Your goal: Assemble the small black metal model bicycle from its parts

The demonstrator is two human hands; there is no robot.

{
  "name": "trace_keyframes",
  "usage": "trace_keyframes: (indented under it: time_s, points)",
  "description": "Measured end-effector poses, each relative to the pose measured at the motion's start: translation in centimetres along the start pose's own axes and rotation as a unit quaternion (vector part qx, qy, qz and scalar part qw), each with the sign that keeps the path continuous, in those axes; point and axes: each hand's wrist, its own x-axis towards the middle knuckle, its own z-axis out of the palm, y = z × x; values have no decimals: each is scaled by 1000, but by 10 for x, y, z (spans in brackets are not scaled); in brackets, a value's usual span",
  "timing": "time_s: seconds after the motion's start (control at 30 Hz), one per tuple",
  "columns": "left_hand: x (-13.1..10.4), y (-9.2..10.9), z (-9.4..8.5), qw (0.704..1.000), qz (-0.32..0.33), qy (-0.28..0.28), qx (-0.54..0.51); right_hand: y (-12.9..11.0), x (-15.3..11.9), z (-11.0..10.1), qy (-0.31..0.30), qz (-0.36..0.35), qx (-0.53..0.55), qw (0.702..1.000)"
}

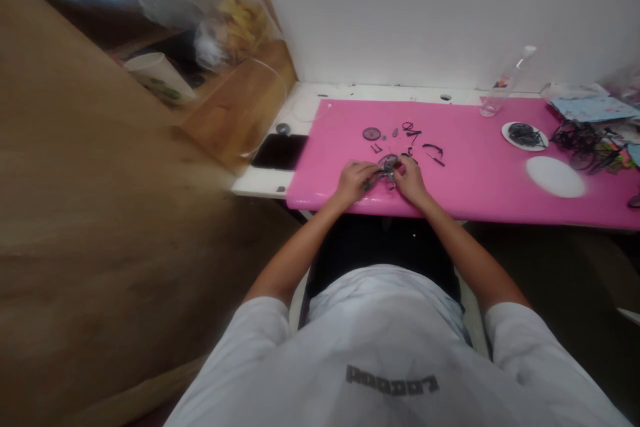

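Small dark-grey assembly with rounded outline [387, 161] is near the front edge of the pink-covered counter [470, 177], pinched by curled fingers of both left hand [356, 180] and right hand [411, 180]. Just beyond: flat, round, dark-grey disc [371, 134]; farther right, curved black strip [433, 147].
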Motion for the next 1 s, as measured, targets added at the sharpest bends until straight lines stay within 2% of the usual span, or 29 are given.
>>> trace_keyframes:
  time_s: [0.3, 0.63, 0.87, 1.0]
  points:
    - [1, 2, -1, 1000, 0, 5, 4, 13, 2, 2, -70, -44, -8, 997]
    - [-1, -1, 0, 1000, 10, 9, 11, -1, 0, 0, 1, 17, 24, 1000]
    - [-2, -2, 2, 1000, 15, 18, 9, 9, 2, 2, -46, -15, 1, 999]
    - [-2, -3, 2, 1000, 15, 15, 5, 4, 2, 0, -50, -3, 16, 999]
